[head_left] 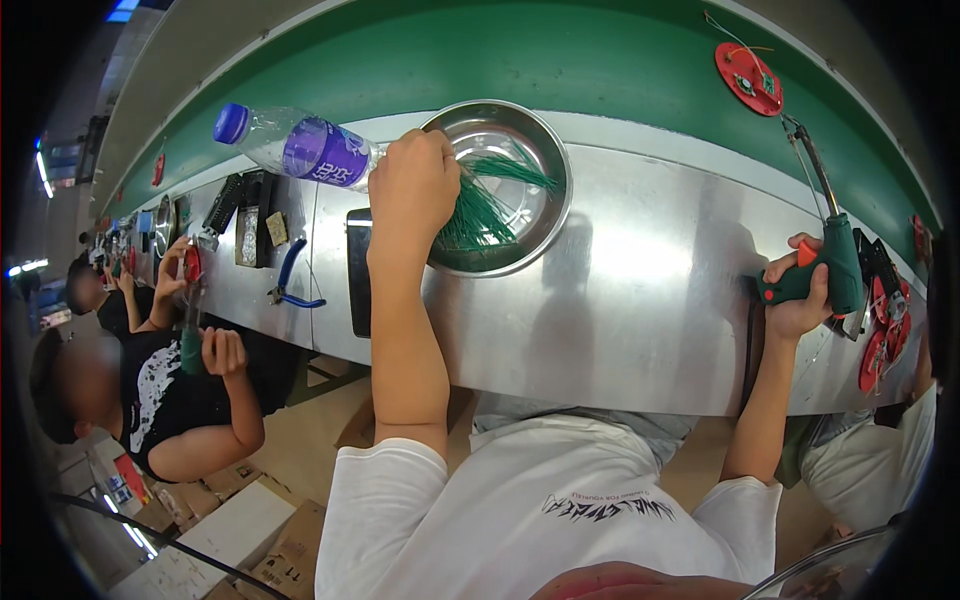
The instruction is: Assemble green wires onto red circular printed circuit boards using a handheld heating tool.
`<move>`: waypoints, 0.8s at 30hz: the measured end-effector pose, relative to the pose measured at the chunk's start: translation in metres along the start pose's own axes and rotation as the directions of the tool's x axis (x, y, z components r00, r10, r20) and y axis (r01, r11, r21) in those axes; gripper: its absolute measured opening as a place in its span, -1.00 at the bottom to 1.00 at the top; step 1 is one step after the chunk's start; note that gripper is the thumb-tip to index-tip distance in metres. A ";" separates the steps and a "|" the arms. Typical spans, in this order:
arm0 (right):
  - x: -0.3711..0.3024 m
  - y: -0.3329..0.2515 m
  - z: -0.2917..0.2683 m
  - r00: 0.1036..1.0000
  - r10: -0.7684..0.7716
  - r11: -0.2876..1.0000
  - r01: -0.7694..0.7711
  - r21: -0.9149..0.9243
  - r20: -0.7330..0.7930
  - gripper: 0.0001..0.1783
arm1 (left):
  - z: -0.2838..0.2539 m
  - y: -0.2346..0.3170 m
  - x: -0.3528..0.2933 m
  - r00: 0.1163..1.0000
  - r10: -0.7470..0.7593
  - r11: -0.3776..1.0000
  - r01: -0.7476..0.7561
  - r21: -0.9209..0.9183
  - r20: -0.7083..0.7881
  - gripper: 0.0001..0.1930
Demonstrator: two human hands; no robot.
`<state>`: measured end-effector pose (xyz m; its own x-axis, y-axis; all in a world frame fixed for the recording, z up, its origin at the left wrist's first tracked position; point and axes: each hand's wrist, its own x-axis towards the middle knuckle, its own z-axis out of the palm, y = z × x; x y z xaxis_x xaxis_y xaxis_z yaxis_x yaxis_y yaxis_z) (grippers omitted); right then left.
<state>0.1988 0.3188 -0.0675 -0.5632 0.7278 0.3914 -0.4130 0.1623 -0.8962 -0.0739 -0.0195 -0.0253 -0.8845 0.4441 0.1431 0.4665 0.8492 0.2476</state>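
Pinch lightly, aim away

The metal bowl (558,205) sits below and right of the fingers of the left hand (412,190). The green soldering gun (843,265) is wrapped by the fingers of the right hand (800,300), best aimed away from them. In the bowl, green wires (478,215) fan out beside the left fingers, bunched narrow; I cannot tell whether they hold one. A light pinch should avoid tangling.

One head cam, wide fisheye, near, looks dn past wearer's white shirt (570,500) (btm ctr) onto desk (640,335) (mid-frame), edges bent.
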 end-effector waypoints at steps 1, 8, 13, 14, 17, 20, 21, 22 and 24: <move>-0.001 0.000 0.000 1.000 -0.004 1.000 0.004 -0.007 0.001 -0.60 | 0.001 0.001 -0.001 1.000 -0.004 1.000 0.004 -0.014 0.006 -0.89; -0.002 0.000 -0.002 1.000 -0.001 1.000 0.001 -0.005 0.011 -0.60 | 0.007 0.000 0.003 0.997 0.073 0.995 -0.072 -0.062 0.018 -0.88; -0.003 -0.001 -0.003 1.000 -0.003 1.000 0.003 -0.003 0.021 -0.60 | 0.007 -0.004 0.002 0.991 0.106 0.992 -0.100 -0.082 0.077 -0.88; -0.003 -0.001 -0.002 1.000 0.001 1.000 -0.001 -0.001 0.020 -0.60 | 0.006 -0.005 0.002 0.991 0.109 0.991 -0.102 -0.084 0.077 -0.88; -0.003 -0.002 -0.004 1.000 -0.004 1.000 0.004 -0.016 0.020 -0.60 | -0.002 -0.003 0.002 0.984 0.178 0.962 -0.170 -0.215 0.020 -0.89; -0.002 -0.003 -0.002 1.000 0.000 1.000 0.000 -0.009 0.028 -0.60 | -0.011 -0.003 0.004 0.955 0.254 0.894 -0.293 -0.338 -0.154 -0.92; -0.002 -0.003 -0.002 1.000 0.002 1.000 -0.002 -0.011 0.028 -0.60 | -0.014 -0.004 0.004 0.955 0.254 0.894 -0.292 -0.340 -0.152 -0.92; -0.002 -0.004 -0.001 1.000 -0.003 1.000 0.003 -0.013 0.030 -0.60 | -0.019 -0.002 0.004 0.956 0.254 0.882 -0.292 -0.370 -0.150 -0.92; -0.002 -0.004 -0.001 0.999 -0.006 1.000 0.007 -0.020 0.032 -0.60 | -0.023 -0.001 0.002 0.955 0.251 0.868 -0.295 -0.399 -0.161 -0.93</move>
<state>0.2026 0.3175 -0.0652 -0.5834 0.7050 0.4033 -0.4027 0.1802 -0.8974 -0.0763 -0.0263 -0.0029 -0.7253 0.5913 0.3526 0.6708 0.4917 0.5552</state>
